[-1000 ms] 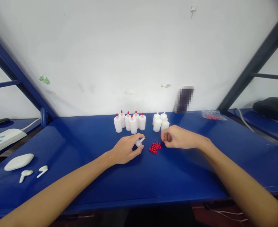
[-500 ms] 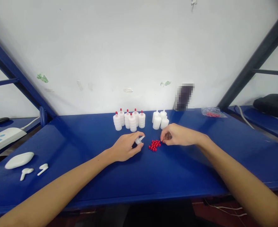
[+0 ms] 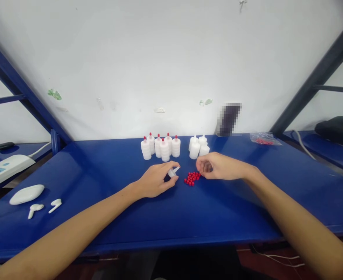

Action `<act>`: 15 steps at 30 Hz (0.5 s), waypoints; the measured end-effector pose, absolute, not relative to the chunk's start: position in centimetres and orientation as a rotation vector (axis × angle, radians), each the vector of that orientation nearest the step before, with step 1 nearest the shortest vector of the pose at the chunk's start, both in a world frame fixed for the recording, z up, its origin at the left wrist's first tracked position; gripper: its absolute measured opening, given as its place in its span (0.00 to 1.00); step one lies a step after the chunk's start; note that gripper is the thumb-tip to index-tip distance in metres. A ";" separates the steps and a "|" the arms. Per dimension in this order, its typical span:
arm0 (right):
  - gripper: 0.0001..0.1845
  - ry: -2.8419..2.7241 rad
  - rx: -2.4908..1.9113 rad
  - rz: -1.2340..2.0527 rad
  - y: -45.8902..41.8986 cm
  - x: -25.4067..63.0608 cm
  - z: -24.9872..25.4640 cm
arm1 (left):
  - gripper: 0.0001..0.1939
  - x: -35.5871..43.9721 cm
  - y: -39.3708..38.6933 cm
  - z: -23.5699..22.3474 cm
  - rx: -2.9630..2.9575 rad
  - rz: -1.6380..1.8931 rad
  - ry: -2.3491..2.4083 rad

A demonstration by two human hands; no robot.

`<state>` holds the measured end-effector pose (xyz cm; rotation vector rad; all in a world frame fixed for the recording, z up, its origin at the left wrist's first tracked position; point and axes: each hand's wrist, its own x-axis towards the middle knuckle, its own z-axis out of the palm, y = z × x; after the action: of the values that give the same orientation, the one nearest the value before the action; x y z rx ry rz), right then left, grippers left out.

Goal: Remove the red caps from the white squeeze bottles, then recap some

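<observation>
My left hand is closed around a small white squeeze bottle, tipped so its bare pointed nozzle aims right; the fingers hide most of its body. To the right of it lies a cluster of small red caps on the blue table. My right hand bends down at the cluster's right edge, thumb and fingers curled together. What sits between those fingertips, if anything, is hidden. Several white bottles with red caps stand behind my left hand. Uncapped white bottles stand just beyond my right hand.
The blue table meets a white wall at the back. A plastic bag of red caps lies back right, near a blurred dark rectangle. At left are a white case, two earbuds and a power strip.
The right fingertips have shifted slightly left, to the edge of the red caps. My left hand keeps its hold on the bottle. The whole view has moved a little with my head.
</observation>
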<state>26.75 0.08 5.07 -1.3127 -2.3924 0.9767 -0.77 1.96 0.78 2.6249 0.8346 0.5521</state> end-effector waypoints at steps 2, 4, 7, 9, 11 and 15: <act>0.04 -2.356 -1.280 0.889 -0.1 26.5 5.1 | 0.18 -0.7 1.9 0.7 2.602 0.571 0.843; 0.06 -2.307 -1.237 0.781 -0.5 25.6 5.1 | 0.22 -0.7 1.9 0.6 2.565 0.617 0.848; 0.12 -2.288 -1.143 0.733 -1.2 23.7 4.9 | 0.27 -0.6 1.8 0.4 2.497 0.723 0.823; 0.15 -2.285 -1.105 0.687 -1.6 22.5 4.6 | 0.28 -0.5 1.7 0.3 2.466 0.784 0.788; 0.16 -2.259 -1.093 0.598 -1.9 21.6 4.3 | 0.29 -0.5 1.6 0.3 2.451 0.820 0.758; 0.17 -2.247 -1.076 0.550 -2.1 20.7 3.5 | 0.30 -0.4 1.4 0.2 2.441 0.799 0.719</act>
<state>20.74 -2.13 3.50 -1.0759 -2.2474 0.5504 -0.44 1.36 0.24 2.4414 0.7186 0.7995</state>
